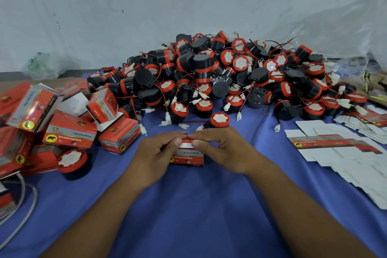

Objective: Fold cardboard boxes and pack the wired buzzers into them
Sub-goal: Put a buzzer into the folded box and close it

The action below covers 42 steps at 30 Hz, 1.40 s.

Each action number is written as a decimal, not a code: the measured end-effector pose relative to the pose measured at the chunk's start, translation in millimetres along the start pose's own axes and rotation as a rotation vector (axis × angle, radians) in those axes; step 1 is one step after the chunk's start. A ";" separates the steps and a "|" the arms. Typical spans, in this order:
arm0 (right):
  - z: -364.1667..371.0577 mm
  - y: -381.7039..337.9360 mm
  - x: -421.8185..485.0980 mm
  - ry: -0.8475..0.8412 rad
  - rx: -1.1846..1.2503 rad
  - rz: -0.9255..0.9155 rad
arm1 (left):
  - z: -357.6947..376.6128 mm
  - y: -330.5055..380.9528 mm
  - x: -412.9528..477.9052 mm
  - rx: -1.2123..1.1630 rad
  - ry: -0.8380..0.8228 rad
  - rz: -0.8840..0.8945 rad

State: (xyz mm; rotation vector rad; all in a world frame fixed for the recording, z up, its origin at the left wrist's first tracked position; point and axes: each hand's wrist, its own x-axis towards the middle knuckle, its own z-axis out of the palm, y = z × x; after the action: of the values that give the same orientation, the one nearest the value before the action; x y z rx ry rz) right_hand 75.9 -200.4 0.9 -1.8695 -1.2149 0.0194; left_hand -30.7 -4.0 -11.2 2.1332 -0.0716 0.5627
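Near the middle of the blue cloth-covered table (188, 205), a small red printed cardboard box (187, 158) is sitting upright between both hands. The left hand (156, 153) and right hand (222, 146) are gripping it, fingers curling over its top and thumbs pressing a white flap at the front. Whatever it is holding is hidden. Folded red boxes (69, 132) are piling up at the left edge, flat white box blanks (335, 146) are lying along the right edge, and a heap of black-and-red wired buzzers (219, 73) is filling the far edge.
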 end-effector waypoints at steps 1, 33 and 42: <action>-0.2 0.0 0.0 0.002 -0.002 0.002 | 0.1 -0.2 0.0 0.009 0.000 -0.001; 3.9 -10.2 -0.2 -0.230 -0.209 0.001 | 3.6 -3.1 -4.7 0.086 -0.064 -0.013; 12.5 -11.7 -2.9 -0.187 -0.245 -0.026 | 0.0 -5.3 -4.2 0.151 -0.246 -0.021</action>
State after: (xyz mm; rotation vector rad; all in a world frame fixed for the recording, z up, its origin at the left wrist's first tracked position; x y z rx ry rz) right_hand 60.3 -192.8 -0.1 -2.1013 -1.4219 0.0330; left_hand -33.1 -1.5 -16.9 2.3395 -0.1474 0.2992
